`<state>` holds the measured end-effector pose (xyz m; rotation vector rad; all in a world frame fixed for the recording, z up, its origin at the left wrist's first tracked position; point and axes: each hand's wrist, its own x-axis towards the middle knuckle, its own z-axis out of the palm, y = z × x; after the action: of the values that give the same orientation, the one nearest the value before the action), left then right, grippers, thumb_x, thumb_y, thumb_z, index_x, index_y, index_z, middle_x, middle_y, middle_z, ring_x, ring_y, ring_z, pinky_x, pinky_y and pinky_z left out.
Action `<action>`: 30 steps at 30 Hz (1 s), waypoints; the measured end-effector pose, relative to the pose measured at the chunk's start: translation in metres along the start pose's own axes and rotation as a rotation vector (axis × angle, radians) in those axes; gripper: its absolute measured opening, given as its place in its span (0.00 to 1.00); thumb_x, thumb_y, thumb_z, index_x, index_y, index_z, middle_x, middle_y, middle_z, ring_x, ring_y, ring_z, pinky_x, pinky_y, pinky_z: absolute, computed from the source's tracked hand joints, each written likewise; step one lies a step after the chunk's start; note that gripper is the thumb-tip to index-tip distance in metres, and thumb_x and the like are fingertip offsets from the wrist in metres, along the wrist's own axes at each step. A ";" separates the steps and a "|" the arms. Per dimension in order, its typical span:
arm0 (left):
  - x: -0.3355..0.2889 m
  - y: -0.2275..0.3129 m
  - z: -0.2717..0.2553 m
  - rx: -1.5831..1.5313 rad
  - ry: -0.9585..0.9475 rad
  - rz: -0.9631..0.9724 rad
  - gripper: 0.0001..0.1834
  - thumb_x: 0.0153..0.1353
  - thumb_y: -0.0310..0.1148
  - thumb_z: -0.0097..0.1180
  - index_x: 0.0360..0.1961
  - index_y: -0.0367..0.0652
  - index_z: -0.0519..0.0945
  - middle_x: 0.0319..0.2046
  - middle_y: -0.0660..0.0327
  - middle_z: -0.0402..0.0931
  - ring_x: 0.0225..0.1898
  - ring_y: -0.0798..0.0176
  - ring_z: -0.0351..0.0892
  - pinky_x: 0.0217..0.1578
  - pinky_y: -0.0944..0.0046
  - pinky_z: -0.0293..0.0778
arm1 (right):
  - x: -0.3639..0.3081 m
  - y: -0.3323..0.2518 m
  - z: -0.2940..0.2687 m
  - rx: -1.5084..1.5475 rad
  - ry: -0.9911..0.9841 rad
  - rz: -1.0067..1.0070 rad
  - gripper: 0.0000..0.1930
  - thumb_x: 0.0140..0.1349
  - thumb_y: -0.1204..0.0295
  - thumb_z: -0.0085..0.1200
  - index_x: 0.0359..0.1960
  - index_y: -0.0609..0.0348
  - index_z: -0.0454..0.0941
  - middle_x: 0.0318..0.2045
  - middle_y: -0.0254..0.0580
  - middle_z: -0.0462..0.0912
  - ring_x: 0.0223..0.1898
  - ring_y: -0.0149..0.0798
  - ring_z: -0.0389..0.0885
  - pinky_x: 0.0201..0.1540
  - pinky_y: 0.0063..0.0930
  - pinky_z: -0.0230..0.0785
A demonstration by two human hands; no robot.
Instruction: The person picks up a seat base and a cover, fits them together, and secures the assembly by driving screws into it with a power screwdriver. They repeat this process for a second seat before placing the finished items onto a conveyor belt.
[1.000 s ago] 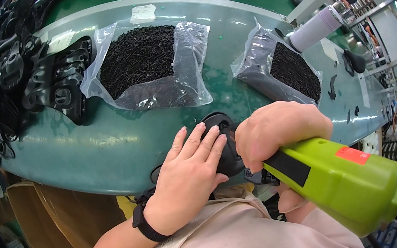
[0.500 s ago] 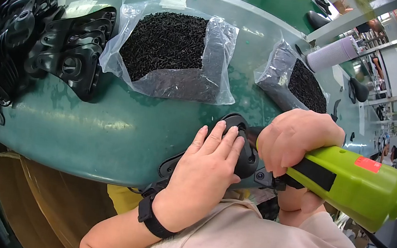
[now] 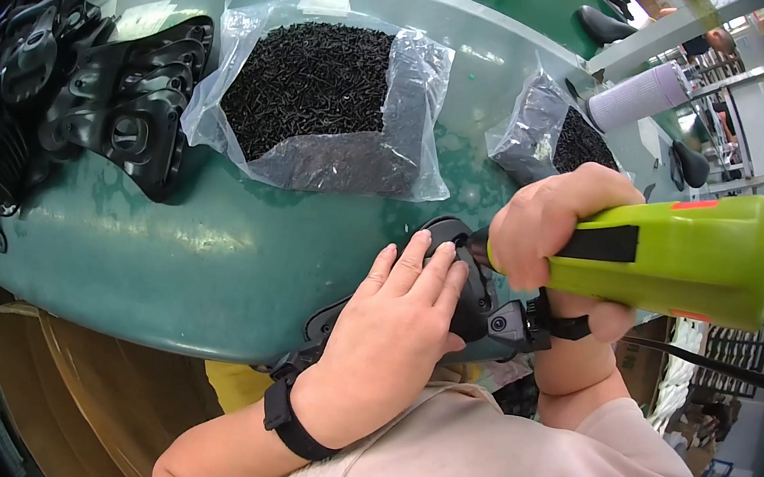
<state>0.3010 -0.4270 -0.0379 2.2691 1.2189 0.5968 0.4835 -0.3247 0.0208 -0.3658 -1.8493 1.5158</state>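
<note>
Factory workshop, green workbench [image 3: 155,276], clear bags [image 3: 418,89] of small black pieces [image 3: 311,80], piled black plastic parts [image 3: 115,102], lime-green power tool [image 3: 688,260]

Bright; glare on tabletop [image 3: 155,276]; edges bent, perhaps blurred.

My L hand [image 3: 400,323] is palm down, back of hand up, fingers [image 3: 409,259] straight, slightly spread & pointing fwd, a bit to the R. Thumb [image 3: 454,343] sticks out on the R side, apart from the other fingers. L forearm [image 3: 228,455] comes in from the lower L, slanting up to the wrist [image 3: 319,399]; hand angles more fwd than the forearm.

My R hand [image 3: 548,222] is closed in a grip, knuckles up, fingers curled down on its L side. R forearm [image 3: 574,368] rises below it, steeper than the L one. Hands near each other, not touching; R sits farther fwd.
</note>
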 end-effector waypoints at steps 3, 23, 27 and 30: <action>0.000 0.000 0.001 0.019 0.003 -0.009 0.35 0.53 0.42 0.64 0.60 0.34 0.71 0.61 0.49 0.68 0.66 0.47 0.62 0.65 0.47 0.60 | 0.003 -0.001 0.011 -0.052 0.097 0.036 0.29 0.44 0.45 0.71 0.29 0.59 0.73 0.22 0.34 0.77 0.22 0.32 0.74 0.26 0.25 0.66; -0.001 0.018 0.000 -0.019 -0.019 -0.060 0.36 0.49 0.35 0.68 0.60 0.39 0.72 0.63 0.56 0.68 0.68 0.49 0.60 0.61 0.49 0.66 | -0.015 -0.014 0.025 0.197 0.084 -0.120 0.18 0.55 0.64 0.67 0.22 0.68 0.76 0.18 0.48 0.77 0.16 0.43 0.73 0.21 0.33 0.68; -0.002 0.016 0.002 0.030 -0.033 -0.006 0.35 0.49 0.35 0.68 0.60 0.39 0.73 0.63 0.56 0.68 0.67 0.49 0.60 0.60 0.49 0.66 | -0.017 -0.035 0.041 0.082 0.335 0.043 0.19 0.53 0.63 0.69 0.20 0.65 0.75 0.16 0.46 0.76 0.13 0.40 0.69 0.18 0.30 0.64; -0.004 0.019 0.006 -0.019 0.017 -0.018 0.34 0.49 0.34 0.68 0.59 0.39 0.73 0.63 0.56 0.69 0.68 0.49 0.59 0.60 0.48 0.66 | -0.029 -0.028 0.029 0.121 0.339 -0.027 0.16 0.53 0.66 0.69 0.24 0.69 0.78 0.18 0.46 0.78 0.15 0.43 0.75 0.19 0.31 0.68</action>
<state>0.3145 -0.4410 -0.0317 2.2399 1.2352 0.6194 0.4903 -0.3712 0.0352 -0.5039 -1.4862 1.4393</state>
